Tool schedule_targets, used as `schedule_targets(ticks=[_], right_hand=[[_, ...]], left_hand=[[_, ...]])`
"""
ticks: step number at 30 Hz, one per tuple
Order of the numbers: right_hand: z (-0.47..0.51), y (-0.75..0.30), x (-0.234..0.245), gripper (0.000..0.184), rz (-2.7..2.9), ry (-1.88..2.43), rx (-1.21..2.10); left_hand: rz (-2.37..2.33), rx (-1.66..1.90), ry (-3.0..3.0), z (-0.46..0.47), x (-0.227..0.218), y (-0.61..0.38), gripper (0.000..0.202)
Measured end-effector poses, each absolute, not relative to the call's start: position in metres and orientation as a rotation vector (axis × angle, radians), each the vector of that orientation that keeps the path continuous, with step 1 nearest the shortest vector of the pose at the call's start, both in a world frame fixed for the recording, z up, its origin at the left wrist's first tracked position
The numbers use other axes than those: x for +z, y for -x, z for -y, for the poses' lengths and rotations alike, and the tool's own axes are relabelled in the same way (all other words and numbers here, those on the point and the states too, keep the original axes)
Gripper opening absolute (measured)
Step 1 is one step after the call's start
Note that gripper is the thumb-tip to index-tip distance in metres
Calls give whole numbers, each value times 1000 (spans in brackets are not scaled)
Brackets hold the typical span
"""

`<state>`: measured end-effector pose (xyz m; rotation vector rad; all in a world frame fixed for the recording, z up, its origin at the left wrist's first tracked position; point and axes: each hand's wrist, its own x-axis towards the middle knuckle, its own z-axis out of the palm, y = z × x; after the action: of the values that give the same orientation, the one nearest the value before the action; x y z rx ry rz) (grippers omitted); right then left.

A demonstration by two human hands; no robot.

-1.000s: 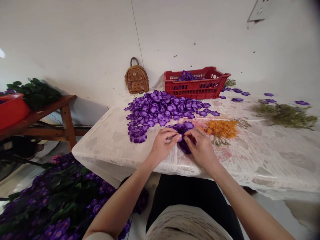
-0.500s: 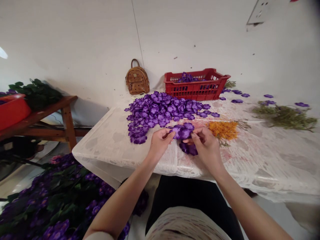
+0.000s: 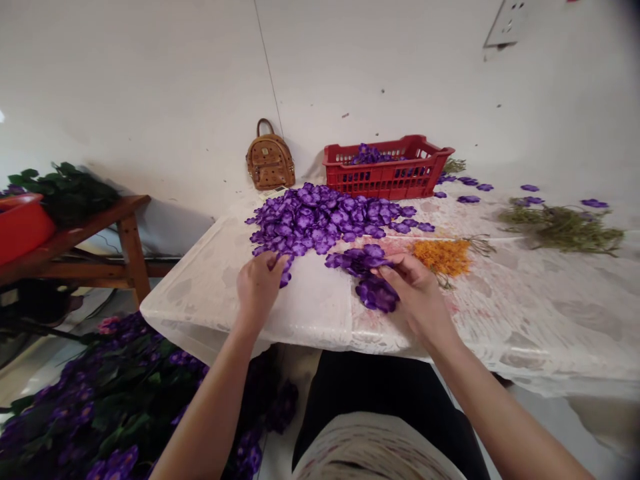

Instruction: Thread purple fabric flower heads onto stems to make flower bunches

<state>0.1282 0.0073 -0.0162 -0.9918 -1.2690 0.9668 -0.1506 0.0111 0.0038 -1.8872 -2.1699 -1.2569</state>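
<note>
My right hand [image 3: 417, 290] pinches a few purple artificial flower petals [image 3: 357, 260] by their right edge, just above the table. Below them, more dark purple petals [image 3: 377, 295] lie on the cloth. To the left, my left hand [image 3: 257, 287] has its fingers closed at the near-left edge of the petal pile, on purple petals [image 3: 285, 272] partly hidden behind it. The big heap of flat purple petals [image 3: 320, 217] spreads across the table's middle. Right of my right hand lies a bunch of orange-yellow flower centres [image 3: 443, 257] on thin stems.
A red plastic crate [image 3: 385, 180] holding purple flowers stands against the wall, beside a small brown backpack [image 3: 271, 160]. Green stems [image 3: 565, 227] and scattered petals lie at right. Finished-looking purple flowers with leaves [image 3: 110, 400] fill the floor at left, near a wooden bench [image 3: 133, 247].
My left hand has let go of the petals held between both hands and moved left to the pile's near edge. My right hand still holds them, now tilted lower.
</note>
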Motion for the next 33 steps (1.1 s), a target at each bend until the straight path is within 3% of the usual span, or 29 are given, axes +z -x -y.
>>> schedule_targets(ticks=[1, 4, 9, 12, 15, 33], right_hand=[[-7, -128, -15, 11, 1323, 1000, 908], [-3, -125, -11, 8, 1488, 1029, 697], [4, -118, -4, 10, 1616, 1051, 555], [8, -118, 0, 9, 1617, 1059, 586], [10, -119, 3, 10, 1593, 1057, 639], [8, -120, 7, 9, 1540, 1059, 690]], left_hand=[[2136, -1174, 1850, -11, 5, 157, 10], [1926, -1241, 1979, -6, 9, 150, 30], [1590, -1673, 2585, 5, 17, 82, 22], [1640, -1891, 2670, 7, 17, 56, 14], [1722, -2056, 2665, 3, 14, 50, 20], [1948, -2436, 2692, 3, 11, 49, 16]])
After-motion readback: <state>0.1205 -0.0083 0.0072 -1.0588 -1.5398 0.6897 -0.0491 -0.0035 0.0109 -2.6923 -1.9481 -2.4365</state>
